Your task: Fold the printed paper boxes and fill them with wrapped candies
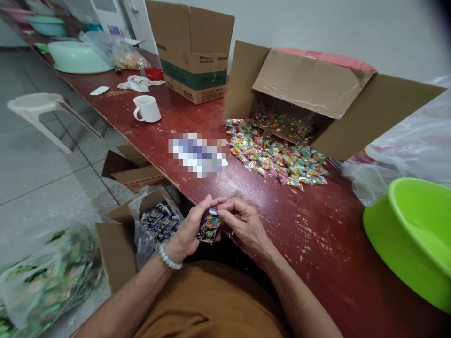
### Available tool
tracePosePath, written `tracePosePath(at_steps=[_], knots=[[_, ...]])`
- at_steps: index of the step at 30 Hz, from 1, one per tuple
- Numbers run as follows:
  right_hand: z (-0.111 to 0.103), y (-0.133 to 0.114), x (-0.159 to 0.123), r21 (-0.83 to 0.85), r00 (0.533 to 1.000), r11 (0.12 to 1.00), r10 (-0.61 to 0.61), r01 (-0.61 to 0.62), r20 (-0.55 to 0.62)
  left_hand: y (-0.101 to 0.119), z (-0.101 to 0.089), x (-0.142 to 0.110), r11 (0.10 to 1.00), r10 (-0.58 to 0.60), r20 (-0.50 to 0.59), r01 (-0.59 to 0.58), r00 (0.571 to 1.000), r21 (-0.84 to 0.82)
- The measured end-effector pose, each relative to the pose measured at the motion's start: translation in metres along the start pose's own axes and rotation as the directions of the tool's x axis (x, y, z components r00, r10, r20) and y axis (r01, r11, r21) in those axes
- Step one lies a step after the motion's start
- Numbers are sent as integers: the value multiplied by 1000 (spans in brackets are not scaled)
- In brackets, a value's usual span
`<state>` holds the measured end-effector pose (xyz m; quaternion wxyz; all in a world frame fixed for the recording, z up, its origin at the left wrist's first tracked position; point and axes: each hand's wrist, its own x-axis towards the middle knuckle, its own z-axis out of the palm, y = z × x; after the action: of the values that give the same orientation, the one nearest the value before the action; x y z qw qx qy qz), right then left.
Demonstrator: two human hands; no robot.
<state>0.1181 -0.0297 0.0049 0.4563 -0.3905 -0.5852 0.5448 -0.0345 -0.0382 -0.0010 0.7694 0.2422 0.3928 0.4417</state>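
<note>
A small dark, multicoloured printed packet [210, 226] is held up at the table's near edge. My left hand [188, 227], with a white bead bracelet at the wrist, grips it from the left. The fingers of my right hand [244, 219] pinch its upper right corner. Below my left hand, an open cardboard box [118, 249] on the floor holds similar dark packets [160, 223] in a clear plastic liner. A heap of small, bright sachets [278, 157] lies on the table, spilling from a tipped cardboard box [306, 84].
The worn, red-painted table [317, 230] runs away to the far left. It bears a white mug [147, 109], a closed-flap carton [192, 56], a pale green basin [79, 57], a lime green basin [408, 234] and a pixelated patch [197, 155]. A plastic bag [45, 277] lies on the floor.
</note>
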Motion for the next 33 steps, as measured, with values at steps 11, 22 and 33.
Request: tracePosePath(at_steps=[11, 22, 33], knots=[[-16, 30, 71, -439, 994, 893, 62, -97, -95, 13, -68, 2, 851, 380, -322, -191, 867, 489], [1, 44, 160, -798, 916, 475, 45, -371, -399, 35, -91, 38, -163, 796, 105, 44, 596, 986], [-13, 50, 153, -447, 883, 851, 41, -276, -467, 59, -66, 100, -369, 735, 334, -64, 590, 927]])
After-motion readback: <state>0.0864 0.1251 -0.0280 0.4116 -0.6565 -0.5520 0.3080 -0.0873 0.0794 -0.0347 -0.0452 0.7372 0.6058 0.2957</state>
